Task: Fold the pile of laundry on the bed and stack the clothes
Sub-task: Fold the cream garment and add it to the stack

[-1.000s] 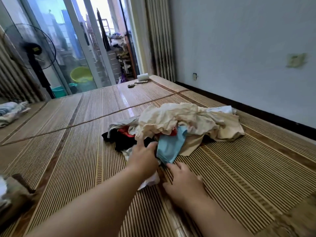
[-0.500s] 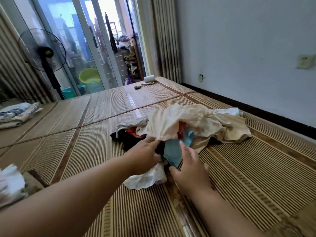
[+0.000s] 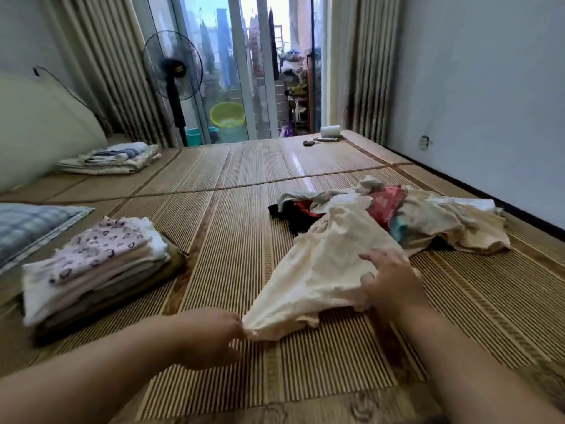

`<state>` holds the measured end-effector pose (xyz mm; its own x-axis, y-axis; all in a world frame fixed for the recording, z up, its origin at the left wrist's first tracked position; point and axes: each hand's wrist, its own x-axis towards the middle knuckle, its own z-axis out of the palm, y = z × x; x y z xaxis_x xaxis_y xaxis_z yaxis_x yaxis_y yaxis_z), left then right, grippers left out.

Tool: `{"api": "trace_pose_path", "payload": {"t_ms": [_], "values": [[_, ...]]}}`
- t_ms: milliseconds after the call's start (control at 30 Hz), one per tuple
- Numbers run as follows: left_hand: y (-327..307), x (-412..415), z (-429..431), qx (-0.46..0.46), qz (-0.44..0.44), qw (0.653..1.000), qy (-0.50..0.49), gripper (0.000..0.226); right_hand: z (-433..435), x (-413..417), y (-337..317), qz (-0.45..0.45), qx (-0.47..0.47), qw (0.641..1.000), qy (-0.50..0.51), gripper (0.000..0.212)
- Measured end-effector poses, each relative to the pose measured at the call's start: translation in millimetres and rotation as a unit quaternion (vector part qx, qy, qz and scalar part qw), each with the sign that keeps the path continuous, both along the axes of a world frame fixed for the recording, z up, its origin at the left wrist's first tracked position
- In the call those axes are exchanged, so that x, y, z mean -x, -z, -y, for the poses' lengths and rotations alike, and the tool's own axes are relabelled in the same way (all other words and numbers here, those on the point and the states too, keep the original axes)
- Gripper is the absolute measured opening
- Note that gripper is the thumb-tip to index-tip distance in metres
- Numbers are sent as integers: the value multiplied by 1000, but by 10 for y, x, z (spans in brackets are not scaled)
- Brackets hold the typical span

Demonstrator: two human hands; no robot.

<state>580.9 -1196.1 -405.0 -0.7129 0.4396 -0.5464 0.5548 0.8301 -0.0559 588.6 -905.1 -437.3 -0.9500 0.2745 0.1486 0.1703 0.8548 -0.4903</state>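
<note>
- Left hand (image 3: 211, 336), near centre: fingertips pinch the near-left corner of a cream-coloured crumpled cloth garment (image 3: 321, 270), pulling that corner to a point.
- Right hand (image 3: 394, 284): lies on the garment's near-right edge, fingers curled into bunched fabric.
- Garment is stretched between the two hands, flat on the striped woven bamboo bed mat (image 3: 232, 240); its far end runs up into the pile.
- Loose pile of unfolded laundry (image 3: 434, 218), right of centre, far side of the hands: cream, red, black, pale blue and white pieces tangled together.
- Neat stack of folded clothes (image 3: 97, 267) on the mat, near left, well apart from the pile; top piece is pink with a dark spotted print.
- Second low folded stack (image 3: 113, 159), far left, by a pale headboard.
- Blue plaid pillow (image 3: 27, 229) at the left edge.
- Black standing fan (image 3: 172, 70) and green plastic basin (image 3: 227, 114) beyond the bed, by the glass door.
</note>
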Motion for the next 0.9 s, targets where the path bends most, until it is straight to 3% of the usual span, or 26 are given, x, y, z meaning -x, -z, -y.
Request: {"api": "trace_pose_path", "payload": {"t_ms": [67,167,300,433,500,600,633,800,900], "values": [[-6,-12,91,46,39,998,-29,38,87,-14,39,37,-29,998,-33,47],[3,18,86,31,47,997,-58,32,185,0,110,67,1,996,-55,53],[61,194,-118,-90,-2,993,-83,31,212,169,226,52,-15,998,-37,75],[225,515,-490,-237,-49,961,-133,48,93,381,347,77,75,994,36,93],[354,719,-684,-281,-69,944,-157,57,-13,459,470,90,81,991,58,83],[523,1054,-905,-295,-88,935,-178,70,-144,493,592,85,27,995,49,34],[563,1168,-959,-290,-92,936,-178,75,-161,485,585,76,31,996,40,28],[658,1584,-1111,-201,-87,970,-103,71,-285,483,458,36,124,992,12,31],[657,1612,-1091,-132,-87,985,-69,56,-491,401,407,43,66,995,58,27]]}}
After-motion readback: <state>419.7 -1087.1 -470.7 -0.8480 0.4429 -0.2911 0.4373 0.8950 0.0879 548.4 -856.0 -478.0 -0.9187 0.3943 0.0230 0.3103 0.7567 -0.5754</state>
